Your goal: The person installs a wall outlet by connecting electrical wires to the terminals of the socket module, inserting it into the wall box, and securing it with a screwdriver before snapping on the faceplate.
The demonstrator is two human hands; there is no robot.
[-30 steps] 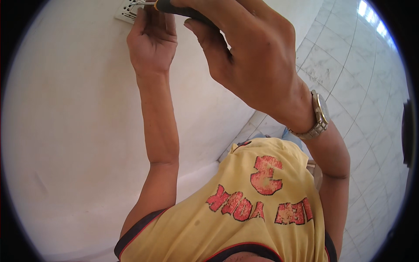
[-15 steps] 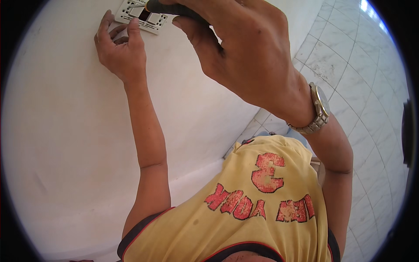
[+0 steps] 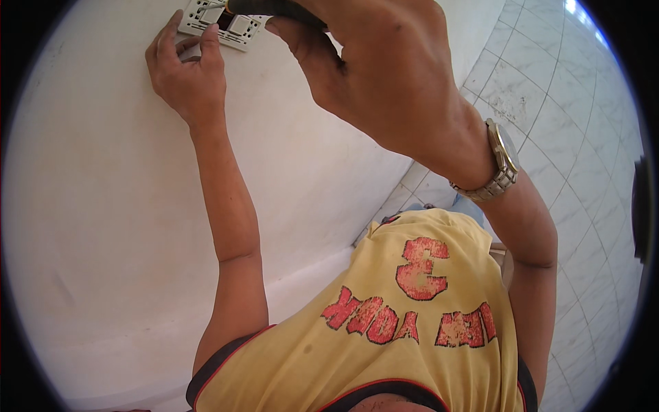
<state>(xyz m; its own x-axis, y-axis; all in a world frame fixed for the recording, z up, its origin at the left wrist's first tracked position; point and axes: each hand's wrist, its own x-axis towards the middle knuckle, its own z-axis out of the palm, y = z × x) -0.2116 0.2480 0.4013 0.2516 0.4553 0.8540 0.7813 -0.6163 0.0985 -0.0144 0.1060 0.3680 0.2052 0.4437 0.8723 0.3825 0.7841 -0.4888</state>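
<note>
A white switch plate point(image 3: 240, 27) with slots and a dark gap in its middle sits on the wall near the top edge. My left hand point(image 3: 189, 86) grips its lower left corner, the thumb at the bottom edge and a finger along the side. From the right, my right hand point(image 3: 405, 89) is closed round the dark handle of a screwdriver point(image 3: 278, 9). The screwdriver's thin metal shaft points left, its tip at the upper left part of the plate. Part of the handle is hidden in the right hand, and the top of the picture cuts that hand off.
A pale, smooth wall point(image 3: 123, 192) fills the left side. Grey-white marbled floor tiles point(image 3: 583, 185) lie to the right, with a dark scuff on one. On my right wrist is a metal watch point(image 3: 504, 147). My yellow sleeveless shirt point(image 3: 371, 309) takes up the lower middle.
Both hands and the plate appear slightly higher and further left in the picture. The screwdriver remains at the plate's upper left, and both grips look the same.
</note>
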